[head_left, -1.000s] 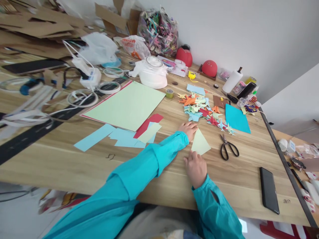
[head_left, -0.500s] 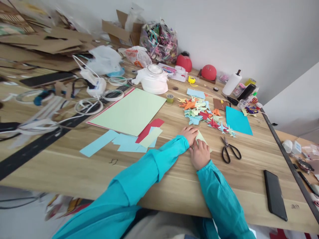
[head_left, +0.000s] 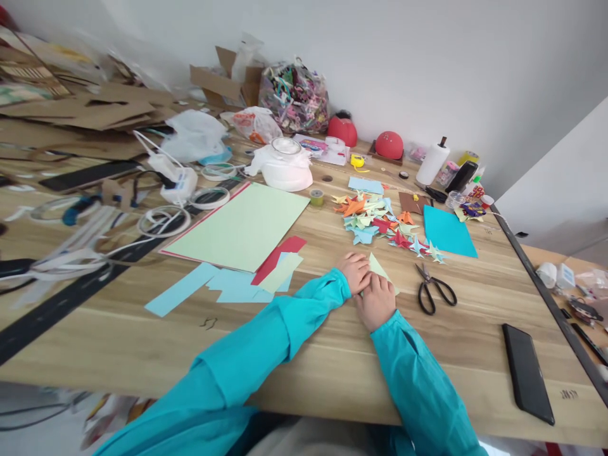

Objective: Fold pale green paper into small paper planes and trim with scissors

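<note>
A small pale green folded paper [head_left: 379,267] lies on the wooden table, its pointed tip showing beyond my fingers. My left hand [head_left: 354,272] is closed at the paper's left edge, its fingertips pressing down against the right hand's. My right hand [head_left: 377,301] rests over the near part of the paper, fingers bent and pressed together, hiding that part. Black-handled scissors [head_left: 433,288] lie to the right of my right hand. Past my hands is a pile of folded paper stars or birds [head_left: 380,221] in several colours.
Blue paper strips [head_left: 237,288], a red strip [head_left: 280,258] and large pale green sheets [head_left: 242,225] lie left. A turquoise sheet [head_left: 449,231] is at the right, with a black phone [head_left: 528,373] nearer me. Cables and a power strip [head_left: 180,185] crowd the far left.
My left hand has shifted down along the paper, closer to the right hand, so more of the paper's tip shows. The view has tilted slightly upward.
</note>
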`<state>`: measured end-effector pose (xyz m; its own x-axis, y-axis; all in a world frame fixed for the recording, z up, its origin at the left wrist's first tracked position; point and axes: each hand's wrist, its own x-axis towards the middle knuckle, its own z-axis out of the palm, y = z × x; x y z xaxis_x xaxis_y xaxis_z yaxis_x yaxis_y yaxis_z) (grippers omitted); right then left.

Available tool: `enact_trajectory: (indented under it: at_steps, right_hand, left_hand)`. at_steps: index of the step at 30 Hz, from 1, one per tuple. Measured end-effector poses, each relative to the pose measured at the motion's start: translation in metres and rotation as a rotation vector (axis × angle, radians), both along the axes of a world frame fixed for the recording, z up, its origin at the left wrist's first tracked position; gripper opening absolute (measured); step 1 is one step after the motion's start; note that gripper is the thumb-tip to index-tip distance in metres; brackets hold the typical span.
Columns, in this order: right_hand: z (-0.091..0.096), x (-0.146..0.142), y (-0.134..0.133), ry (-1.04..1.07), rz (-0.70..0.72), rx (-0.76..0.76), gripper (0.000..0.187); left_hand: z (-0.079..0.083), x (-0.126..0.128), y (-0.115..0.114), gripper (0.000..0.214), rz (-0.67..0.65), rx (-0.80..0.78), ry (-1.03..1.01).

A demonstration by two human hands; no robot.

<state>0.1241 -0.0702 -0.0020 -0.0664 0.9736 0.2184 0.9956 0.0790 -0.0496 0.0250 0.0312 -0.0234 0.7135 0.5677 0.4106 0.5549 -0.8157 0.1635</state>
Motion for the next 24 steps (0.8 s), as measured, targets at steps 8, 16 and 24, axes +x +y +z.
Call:
enact_trajectory:
  at_steps: [8,16,24]
  right_hand:
    - [0.001,0.001,0.001,0.018,-0.002,-0.003,0.050]
    - [0.005,0.003,0.000,0.064,-0.014,-0.036,0.054]
    - [0.008,0.004,0.003,0.097,-0.031,-0.061,0.048]
  left_hand:
    - [0.006,0.003,-0.004,0.037,0.052,0.037,0.107]
    - [0.015,0.012,0.000,0.039,0.051,0.078,0.193]
    - [0.015,0.017,0.010,0.038,0.060,0.074,0.184]
